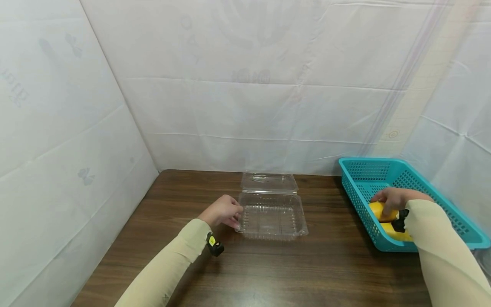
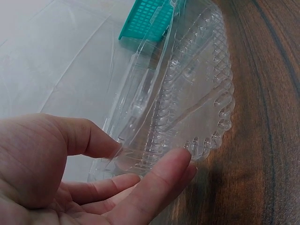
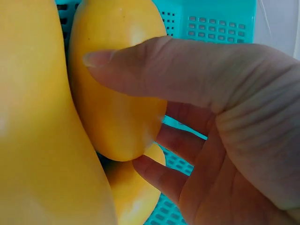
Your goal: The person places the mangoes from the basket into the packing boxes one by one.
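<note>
An open clear plastic clamshell container point(image 1: 273, 233) sits on the table, its lid point(image 1: 268, 183) folded back toward the wall. My left hand point(image 1: 224, 211) pinches the container's left rim between thumb and fingers, as the left wrist view shows close up. At the right, my right hand point(image 1: 395, 200) reaches into a turquoise basket point(image 1: 362, 213). There it grips a yellow mango point(image 3: 119, 122), thumb across the top and fingers around the far side. A larger-looking mango point(image 3: 37, 117) lies beside it, and another mango point(image 3: 136, 197) shows partly below.
Brown wood-grain table point(image 1: 326, 273) lies under everything. White sheeting point(image 1: 245, 106) hangs behind the table and along both sides. The basket stands at the table's right edge, a stretch of tabletop between it and the container.
</note>
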{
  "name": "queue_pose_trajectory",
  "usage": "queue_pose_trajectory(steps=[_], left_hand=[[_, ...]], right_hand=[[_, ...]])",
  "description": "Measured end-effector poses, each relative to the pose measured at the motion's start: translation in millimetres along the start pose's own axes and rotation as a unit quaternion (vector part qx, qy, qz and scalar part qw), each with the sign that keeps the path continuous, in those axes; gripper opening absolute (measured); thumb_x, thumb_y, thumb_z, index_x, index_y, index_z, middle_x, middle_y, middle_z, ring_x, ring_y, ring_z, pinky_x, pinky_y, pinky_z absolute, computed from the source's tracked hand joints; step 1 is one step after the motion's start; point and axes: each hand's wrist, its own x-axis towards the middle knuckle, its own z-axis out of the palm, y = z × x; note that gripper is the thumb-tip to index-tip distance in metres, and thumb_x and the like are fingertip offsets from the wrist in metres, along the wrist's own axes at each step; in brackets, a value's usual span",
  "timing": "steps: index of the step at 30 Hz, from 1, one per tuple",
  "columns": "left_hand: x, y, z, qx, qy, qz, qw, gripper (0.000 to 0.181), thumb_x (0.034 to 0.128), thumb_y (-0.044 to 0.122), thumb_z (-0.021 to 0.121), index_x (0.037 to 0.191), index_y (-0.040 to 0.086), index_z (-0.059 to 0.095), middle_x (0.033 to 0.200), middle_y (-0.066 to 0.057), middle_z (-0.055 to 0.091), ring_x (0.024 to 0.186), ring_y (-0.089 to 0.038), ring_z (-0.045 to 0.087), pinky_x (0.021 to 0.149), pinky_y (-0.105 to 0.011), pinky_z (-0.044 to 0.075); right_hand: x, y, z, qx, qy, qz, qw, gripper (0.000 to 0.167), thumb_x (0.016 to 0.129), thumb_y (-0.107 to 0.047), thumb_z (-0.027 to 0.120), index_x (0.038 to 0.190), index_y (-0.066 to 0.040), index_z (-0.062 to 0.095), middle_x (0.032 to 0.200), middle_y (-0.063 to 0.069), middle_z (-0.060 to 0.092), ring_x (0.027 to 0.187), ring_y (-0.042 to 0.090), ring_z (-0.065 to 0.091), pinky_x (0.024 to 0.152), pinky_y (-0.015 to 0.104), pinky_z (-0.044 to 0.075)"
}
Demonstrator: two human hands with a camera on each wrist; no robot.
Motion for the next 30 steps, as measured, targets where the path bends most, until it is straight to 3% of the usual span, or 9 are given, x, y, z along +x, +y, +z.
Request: queue_pose_trajectory(steps=[9, 20, 30], left_hand=[[-2.7, 0.7, 0.7, 0.002, -0.002, 0.004, 1.0000, 0.030, 0.0995, 0.006, 0.056, 0.122, -0.013, 0.062, 0.093, -0.018, 0.065, 0.070, -0.023, 0.069, 0.065, -0.034, 0.066], [-3.6, 0.9, -1.0, -0.003, -0.002, 0.000, 1.0000, 0.030, 0.0988, 0.006, 0.056, 0.121, -0.013, 0.062, 0.089, -0.016, 0.064, 0.069, -0.022, 0.069, 0.066, -0.034, 0.066], [-3.7, -0.6, -1.6, -0.009, 0.002, 0.000, 1.0000, 0.032, 0.0985, 0.005, 0.056, 0.124, -0.014, 0.060, 0.096, -0.020, 0.066, 0.072, -0.024, 0.070, 0.066, -0.034, 0.066]], right_hand=[[0.7, 1.5, 2.5, -0.001, 0.012, -0.002, 0.9999, 0.058, 0.085, -0.002, 0.078, 0.134, 0.016, 0.054, 0.123, 0.041, 0.058, 0.103, 0.037, 0.066, 0.086, 0.047, 0.063], [2.6, 1.3, 0.8, -0.014, 0.022, -0.003, 0.9997, 0.060, 0.086, -0.013, 0.080, 0.133, 0.014, 0.056, 0.136, 0.047, 0.048, 0.121, 0.059, 0.053, 0.090, 0.053, 0.062], [5.6, -1.6, 0.7, -0.022, 0.026, -0.005, 0.9994, 0.058, 0.085, -0.015, 0.082, 0.131, 0.013, 0.059, 0.130, 0.042, 0.055, 0.108, 0.043, 0.064, 0.086, 0.050, 0.064]])
